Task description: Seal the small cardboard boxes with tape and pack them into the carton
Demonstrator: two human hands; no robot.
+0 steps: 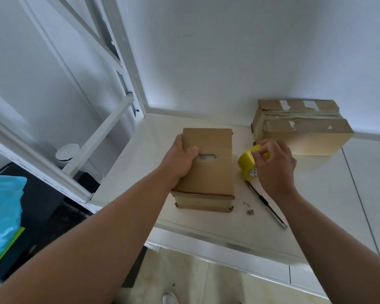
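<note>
- While the left hand [180,160] grips the small cardboard box [208,172] by its left edge, fingers wrapped down the side and thumb laid on top, the box lies flat near the middle of the white countertop [316,194].
- Thumb tip touches a ragged torn hole [207,156] in the box's top face (grey shows through it).
- Near end of the box: flaps closed, pale tape banded across it.
- Right hand [274,165] holds the yellow tape roll [246,163] just right of the box, apart from it. Fingers are curled, with thumb and fingertips pinching at the roll's upper rim. The roll is tilted.
- Utility knife [268,205] lies on the countertop beneath the right wrist, running toward the near edge.
- Cardboard scraps [249,210] lie between the knife and the box.
- Second cardboard box [305,132], larger, sits against the wall behind the right hand, with torn tape and white label remnants along its top.
- Blue plastic bag [2,216] at far left, below counter level.
</note>
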